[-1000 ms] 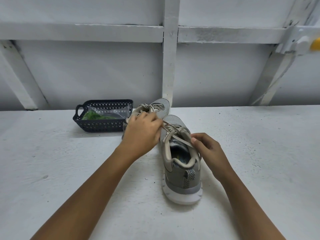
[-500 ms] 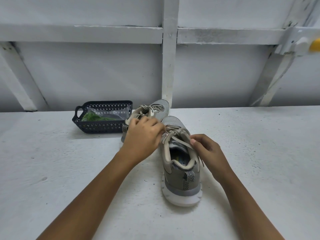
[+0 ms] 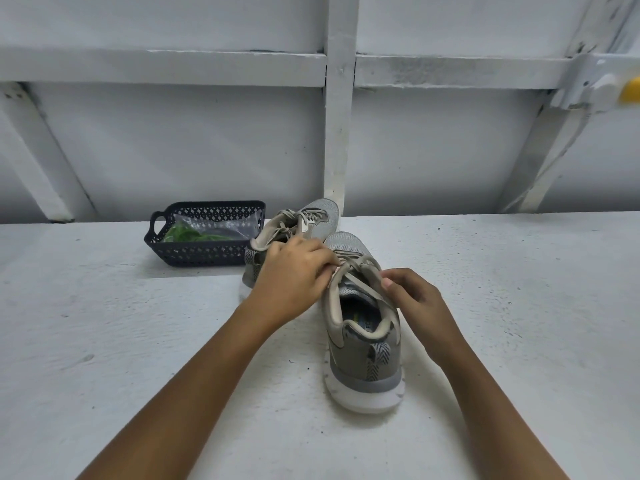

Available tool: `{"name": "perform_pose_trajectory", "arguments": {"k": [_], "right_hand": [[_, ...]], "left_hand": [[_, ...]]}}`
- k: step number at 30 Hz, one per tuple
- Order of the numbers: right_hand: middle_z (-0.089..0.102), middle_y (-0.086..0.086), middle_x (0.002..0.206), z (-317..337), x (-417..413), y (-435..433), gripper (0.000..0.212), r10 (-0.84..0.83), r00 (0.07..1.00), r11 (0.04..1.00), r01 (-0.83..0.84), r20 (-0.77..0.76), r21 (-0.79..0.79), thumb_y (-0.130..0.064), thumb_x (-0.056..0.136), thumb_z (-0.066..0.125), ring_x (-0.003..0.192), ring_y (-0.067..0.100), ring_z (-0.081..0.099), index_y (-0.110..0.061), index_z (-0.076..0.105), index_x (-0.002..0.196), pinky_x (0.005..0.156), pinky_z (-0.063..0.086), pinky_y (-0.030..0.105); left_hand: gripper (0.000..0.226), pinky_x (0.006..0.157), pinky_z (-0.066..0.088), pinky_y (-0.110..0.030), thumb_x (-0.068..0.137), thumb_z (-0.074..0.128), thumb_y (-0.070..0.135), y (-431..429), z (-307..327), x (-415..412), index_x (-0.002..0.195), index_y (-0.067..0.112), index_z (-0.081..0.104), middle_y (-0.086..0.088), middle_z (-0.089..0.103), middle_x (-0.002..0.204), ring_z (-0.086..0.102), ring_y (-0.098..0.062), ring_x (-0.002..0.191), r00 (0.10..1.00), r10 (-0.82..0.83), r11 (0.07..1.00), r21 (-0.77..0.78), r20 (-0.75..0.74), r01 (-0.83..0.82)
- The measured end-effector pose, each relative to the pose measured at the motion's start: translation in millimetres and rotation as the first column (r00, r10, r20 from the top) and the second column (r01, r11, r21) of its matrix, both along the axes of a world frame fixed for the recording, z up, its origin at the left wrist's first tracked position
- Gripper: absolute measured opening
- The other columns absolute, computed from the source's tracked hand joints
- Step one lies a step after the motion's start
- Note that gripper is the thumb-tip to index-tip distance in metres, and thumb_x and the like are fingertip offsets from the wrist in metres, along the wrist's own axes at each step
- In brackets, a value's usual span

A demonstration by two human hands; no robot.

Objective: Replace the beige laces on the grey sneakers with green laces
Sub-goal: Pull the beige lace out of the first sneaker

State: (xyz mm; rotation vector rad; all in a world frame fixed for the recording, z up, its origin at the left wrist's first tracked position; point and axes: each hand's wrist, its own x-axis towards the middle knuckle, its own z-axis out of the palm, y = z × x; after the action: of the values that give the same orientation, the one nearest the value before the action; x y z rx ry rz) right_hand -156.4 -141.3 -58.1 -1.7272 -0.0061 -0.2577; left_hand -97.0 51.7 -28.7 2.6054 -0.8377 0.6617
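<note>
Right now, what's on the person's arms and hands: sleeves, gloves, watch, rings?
Nothing worn that shows. Both forearms are bare to the frame's bottom edge, with no sleeve or cuff in view. The left hand and right hand have no gloves, rings, watch or wristbands. The nails look short and unpainted.

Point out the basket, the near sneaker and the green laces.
basket (image 3: pixel 201 255): head view, front wall.
near sneaker (image 3: pixel 360 370): head view, heel.
green laces (image 3: pixel 180 233): head view, green bundle in the basket.
</note>
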Motion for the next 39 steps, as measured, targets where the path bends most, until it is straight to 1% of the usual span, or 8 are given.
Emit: {"name": "perform_pose_trajectory", "arguments": {"k": [6, 11, 15, 20, 25, 31, 34, 39], "right_hand": [[0.068, -0.009, 0.090, 1, 1, 1, 0.013, -0.003, 1.000, 1.000, 0.003, -0.005, -0.003, -0.014, 0.093, 0.056, 0.084, -0.004, 0.061, -0.021, 0.067, 0.092, 0.079, 0.046, 0.015], [0.069, -0.002, 0.094, 0, 1, 1, 0.012, -0.006, 1.000, 1.000, 0.006, -0.012, -0.014, -0.015, 0.093, 0.056, 0.086, 0.001, 0.061, -0.019, 0.067, 0.094, 0.082, 0.047, 0.022], [0.069, -0.003, 0.094, 1, 1, 1, 0.013, -0.003, 1.000, 1.000, 0.003, -0.016, -0.009, -0.015, 0.093, 0.056, 0.086, 0.001, 0.061, -0.020, 0.067, 0.094, 0.081, 0.047, 0.020], [0.069, -0.002, 0.094, 0, 0, 0, 0.013, -0.003, 1.000, 1.000, 0.003, -0.010, -0.015, -0.015, 0.093, 0.056, 0.085, 0.001, 0.061, -0.019, 0.067, 0.094, 0.080, 0.047, 0.018], [0.069, -0.006, 0.089, 4, 6, -2, 0.018, -0.018, 0.999, 0.997, 0.016, -0.029, -0.081, -0.018, 0.096, 0.051, 0.085, 0.004, 0.062, -0.023, 0.067, 0.089, 0.078, 0.050, 0.026], [0.062, -0.008, 0.080, 27, 37, -14, 0.022, -0.026, 0.999, 0.923, 0.017, -0.019, -0.386, -0.012, 0.093, 0.052, 0.074, 0.015, 0.063, -0.029, 0.066, 0.090, 0.066, 0.046, 0.023], [0.059, -0.005, 0.089, 33, 56, -14, 0.023, 0.029, 0.997, 0.823, -0.067, -0.076, -0.564, -0.015, 0.093, 0.055, 0.082, 0.016, 0.059, -0.024, 0.069, 0.109, 0.064, 0.040, 0.020], [0.062, 0.000, 0.102, 29, 68, -9, 0.015, 0.055, 0.991, 0.739, -0.120, -0.118, -0.663, -0.022, 0.090, 0.062, 0.091, 0.018, 0.061, -0.020, 0.072, 0.101, 0.076, 0.042, 0.025]], "left_hand": [[0.035, 0.066, 0.044, -0.036, 0.080, 0.037, 0.028, 14, 3, 3, 0.084, 0.014, 0.069, -0.002, 0.065, 0.083, 0.062, -0.027, 0.079, 0.953, 0.285, 0.953, 0.077, 0.103, -0.293], [0.034, 0.089, 0.039, -0.047, 0.085, 0.043, 0.039, 6, 5, 0, 0.099, 0.025, 0.071, 0.006, 0.064, 0.097, 0.058, -0.023, 0.096, 1.000, 0.012, 1.000, 0.019, -0.019, -0.011], [0.020, 0.097, 0.032, -0.041, 0.093, 0.053, 0.029, 0, 7, 2, 0.101, 0.020, 0.069, 0.006, 0.062, 0.105, 0.050, -0.017, 0.105, 0.989, 0.012, 1.000, 0.019, -0.145, -0.009], [0.017, 0.075, 0.049, -0.039, 0.084, 0.050, 0.019, 10, 7, 1, 0.080, 0.008, 0.062, -0.007, 0.060, 0.084, 0.056, -0.025, 0.082, 0.991, 0.132, 0.984, -0.116, -0.016, -0.133], [0.044, 0.059, 0.036, -0.026, 0.076, 0.030, 0.048, 25, 13, -8, 0.055, 0.020, 0.057, 0.000, 0.065, 0.084, 0.052, -0.020, 0.075, 0.980, 0.198, 0.980, -0.035, -0.018, -0.198], [0.026, 0.086, 0.048, -0.044, 0.090, 0.052, 0.022, 14, 13, 8, 0.109, 0.014, 0.067, -0.009, 0.058, 0.099, 0.055, -0.029, 0.099, 0.998, 0.002, 1.000, 0.008, -0.059, -0.001], [0.034, 0.087, 0.045, -0.038, 0.093, 0.052, 0.019, -3, 13, 15, 0.127, 0.019, 0.060, -0.008, 0.051, 0.112, 0.049, -0.022, 0.105, 0.986, -0.045, 0.996, 0.069, -0.163, 0.057], [0.021, 0.089, 0.043, -0.036, 0.092, 0.055, 0.021, -11, 13, 26, 0.108, 0.013, 0.066, -0.006, 0.049, 0.110, 0.049, -0.022, 0.105, 0.954, -0.058, 0.994, 0.073, -0.293, 0.083]]}}
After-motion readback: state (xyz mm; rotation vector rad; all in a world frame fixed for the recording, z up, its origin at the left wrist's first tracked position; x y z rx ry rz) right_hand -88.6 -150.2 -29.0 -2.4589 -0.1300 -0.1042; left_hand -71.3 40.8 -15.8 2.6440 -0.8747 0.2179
